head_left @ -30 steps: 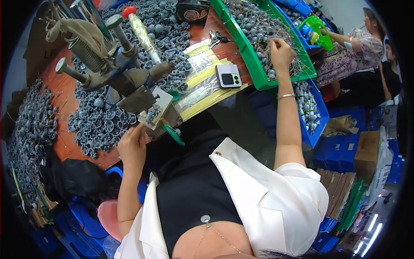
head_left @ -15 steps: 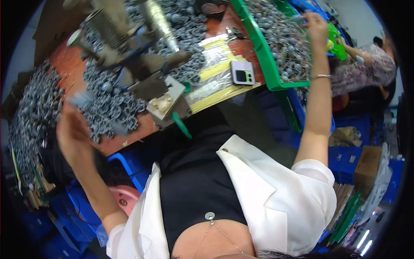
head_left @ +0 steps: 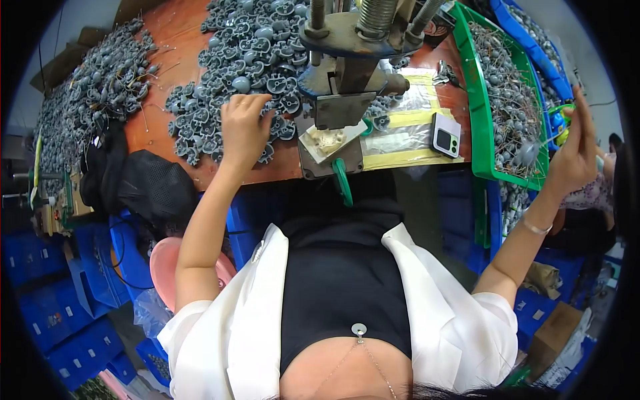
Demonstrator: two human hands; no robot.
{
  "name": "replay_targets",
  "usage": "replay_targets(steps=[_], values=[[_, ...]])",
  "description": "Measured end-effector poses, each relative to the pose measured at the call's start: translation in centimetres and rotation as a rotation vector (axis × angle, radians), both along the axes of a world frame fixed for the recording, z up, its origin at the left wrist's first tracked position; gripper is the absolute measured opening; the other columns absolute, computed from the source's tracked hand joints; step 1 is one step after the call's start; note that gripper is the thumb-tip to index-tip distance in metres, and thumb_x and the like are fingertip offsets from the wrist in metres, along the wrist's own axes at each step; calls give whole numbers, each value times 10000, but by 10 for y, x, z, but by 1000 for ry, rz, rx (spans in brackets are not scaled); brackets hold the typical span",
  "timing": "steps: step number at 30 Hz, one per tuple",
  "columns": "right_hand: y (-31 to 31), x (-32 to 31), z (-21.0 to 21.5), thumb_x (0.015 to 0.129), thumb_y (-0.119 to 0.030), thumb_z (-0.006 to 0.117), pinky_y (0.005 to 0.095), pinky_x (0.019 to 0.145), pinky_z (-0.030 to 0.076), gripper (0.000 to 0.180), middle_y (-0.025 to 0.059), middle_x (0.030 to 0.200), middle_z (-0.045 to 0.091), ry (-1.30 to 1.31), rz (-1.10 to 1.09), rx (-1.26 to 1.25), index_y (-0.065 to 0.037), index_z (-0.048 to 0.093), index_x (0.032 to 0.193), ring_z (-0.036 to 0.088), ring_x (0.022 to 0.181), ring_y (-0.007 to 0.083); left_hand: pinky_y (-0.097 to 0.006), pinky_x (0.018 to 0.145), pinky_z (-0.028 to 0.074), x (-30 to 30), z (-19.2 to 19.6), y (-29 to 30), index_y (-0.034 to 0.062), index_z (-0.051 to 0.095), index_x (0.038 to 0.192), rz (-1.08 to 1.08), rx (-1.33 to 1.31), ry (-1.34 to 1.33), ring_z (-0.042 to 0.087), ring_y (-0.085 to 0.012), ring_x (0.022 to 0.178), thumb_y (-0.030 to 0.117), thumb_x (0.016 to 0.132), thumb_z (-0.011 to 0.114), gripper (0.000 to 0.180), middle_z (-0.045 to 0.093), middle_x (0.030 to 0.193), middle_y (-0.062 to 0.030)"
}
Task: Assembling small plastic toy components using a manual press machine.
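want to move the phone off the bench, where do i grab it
Grip the phone by its two long edges, coming straight down from above. It lies flat, camera side up, on the yellow-taped plastic sheet, between the press and the green tray, both edges free.

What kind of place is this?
Probably a small factory assembly bench: a hand press stands on the table, heaps of grey plastic caps lie around the left hand, and a green tray holds wired parts.

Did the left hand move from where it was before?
Yes. The left hand went from the table's near edge by the press up onto the pile of grey parts.
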State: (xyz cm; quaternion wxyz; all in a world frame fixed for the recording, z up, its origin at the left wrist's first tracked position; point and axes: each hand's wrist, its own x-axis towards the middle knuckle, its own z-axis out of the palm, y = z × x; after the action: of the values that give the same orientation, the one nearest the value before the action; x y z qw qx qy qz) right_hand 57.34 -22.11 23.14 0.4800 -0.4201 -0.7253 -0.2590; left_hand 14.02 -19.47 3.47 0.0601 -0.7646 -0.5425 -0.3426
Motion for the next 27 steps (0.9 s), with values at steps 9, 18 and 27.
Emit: replay_targets(steps=[9, 18, 27], values=[[-54, -85, -69, 874, 28, 501, 185, 620, 462, 542, 256, 1370, 405, 768, 559, -696, 39, 317, 1384, 619, 826, 140, -363, 732, 354, 23, -6, 24, 85, 612, 854, 112, -133, 94, 551, -216, 860, 169, 707, 717, 200, 641, 833, -30], [-70, -114, -106, 900, -42, 525, 162, 528, 329, 183, 27, 762, 598, 881, 525, -1285, 44, 659, 989, 444, 614, 24, -353, 767, 373, 31, -18, 17, 77, 639, 949, 4, -111, 170, 535, -218, 866, 137, 721, 693, 242, 642, 909, -23], [-74, -113, -114, 859, -18, 582, 192, 498, 352, 69, 7, 648, 568, 599, 721, -1470, 32, 623, 884, 457, 538, 51, -309, 797, 475, 15, 10, -13, -10, 514, 1191, -323, -658, -1442, 583, -190, 974, 71, 882, 560, 323, 596, 1032, -104]])
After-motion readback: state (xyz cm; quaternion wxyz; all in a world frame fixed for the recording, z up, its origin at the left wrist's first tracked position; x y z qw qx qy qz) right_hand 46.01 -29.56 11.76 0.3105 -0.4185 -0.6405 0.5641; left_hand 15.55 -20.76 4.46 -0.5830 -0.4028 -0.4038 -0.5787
